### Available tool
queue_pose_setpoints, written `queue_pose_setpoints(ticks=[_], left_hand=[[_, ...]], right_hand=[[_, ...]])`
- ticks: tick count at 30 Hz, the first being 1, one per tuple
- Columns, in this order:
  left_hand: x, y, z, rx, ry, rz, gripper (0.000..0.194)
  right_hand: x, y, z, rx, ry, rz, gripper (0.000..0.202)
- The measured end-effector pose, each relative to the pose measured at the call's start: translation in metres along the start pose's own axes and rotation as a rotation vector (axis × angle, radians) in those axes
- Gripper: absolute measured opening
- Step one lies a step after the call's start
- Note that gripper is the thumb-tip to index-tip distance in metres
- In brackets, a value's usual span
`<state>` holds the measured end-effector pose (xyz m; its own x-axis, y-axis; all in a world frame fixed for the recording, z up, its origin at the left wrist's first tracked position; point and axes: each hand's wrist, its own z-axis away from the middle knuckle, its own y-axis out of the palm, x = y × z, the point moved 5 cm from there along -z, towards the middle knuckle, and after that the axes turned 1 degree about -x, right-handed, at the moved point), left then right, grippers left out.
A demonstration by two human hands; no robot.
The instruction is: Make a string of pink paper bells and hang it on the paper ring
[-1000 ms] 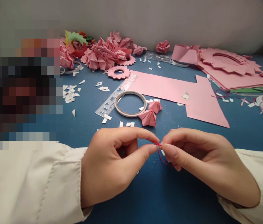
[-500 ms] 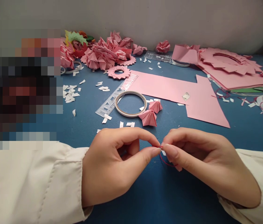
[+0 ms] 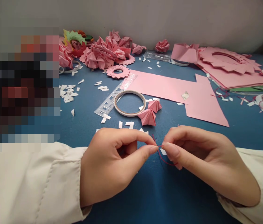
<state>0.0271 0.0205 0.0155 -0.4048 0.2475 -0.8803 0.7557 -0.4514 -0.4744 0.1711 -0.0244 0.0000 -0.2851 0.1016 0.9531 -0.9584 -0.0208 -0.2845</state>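
A thin red string is pinched between my two hands just above the blue table. My left hand grips it between thumb and forefinger, and a short end sticks up past the fingertips. My right hand pinches the string a little to the right, with a loop hanging below between the hands. Beyond my fingertips two small folded pink paper pieces sit against a roll of tape. White paper scraps lie near my left hand.
A clear stencil ruler lies partly under the tape roll, beside cut pink paper. At the back are a pile of pink paper flowers and a large folded ring. Another tape roll lies at right. The far left is blurred out.
My hands have moved slightly apart, so a short taut stretch of red string now shows between the fingertips. A string end now shows above my left fingertips.
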Motion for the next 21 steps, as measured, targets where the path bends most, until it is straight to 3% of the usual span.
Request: queue_pose_setpoints(ticks=[21], left_hand=[[0.0022,0.0020,-0.0003,0.018,-0.018,-0.014,0.017]], right_hand=[[-0.0014,-0.0019,0.0006,-0.048,0.011,-0.036,0.016]])
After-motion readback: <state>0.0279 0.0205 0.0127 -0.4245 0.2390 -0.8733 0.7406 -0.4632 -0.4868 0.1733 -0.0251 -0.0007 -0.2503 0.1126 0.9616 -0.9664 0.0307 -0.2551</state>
